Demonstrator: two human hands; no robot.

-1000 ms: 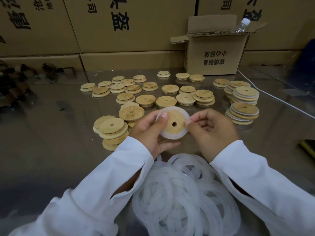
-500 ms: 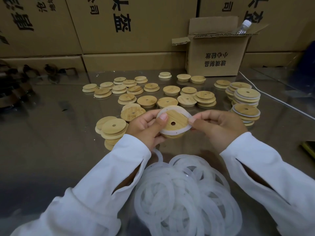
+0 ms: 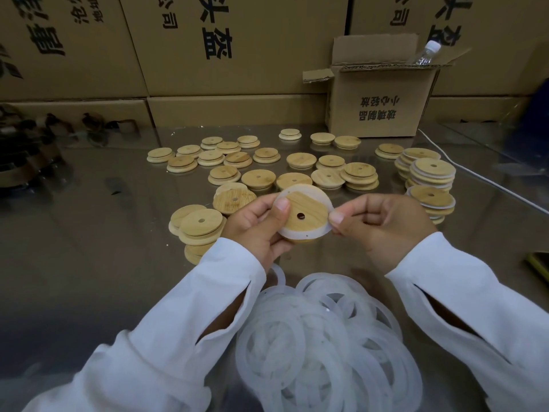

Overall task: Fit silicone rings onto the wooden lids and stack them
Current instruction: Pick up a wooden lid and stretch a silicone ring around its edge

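Note:
A round wooden lid (image 3: 303, 212) with a small centre hole is held up between both hands, a white silicone ring (image 3: 322, 200) stretched around its rim. My left hand (image 3: 258, 230) grips the lid from the left, thumb pressed on its face. My right hand (image 3: 383, 227) pinches the ring at the lid's right edge. A heap of loose white silicone rings (image 3: 320, 346) lies on the table between my forearms. Stacks of ringed lids (image 3: 427, 179) stand at the right. Bare lids (image 3: 199, 230) are piled at the left.
Several single wooden lids (image 3: 258, 178) are scattered across the glossy table (image 3: 89, 263) beyond my hands. An open cardboard box (image 3: 380, 99) holding a plastic bottle (image 3: 424, 53) stands at the back right. Large cartons line the back wall. A white cable (image 3: 487, 179) runs along the right.
The lid has tilted and the ring sits further round its rim. My right hand's fingers have shifted along the lid's right edge; both hands stay in nearly the same place.

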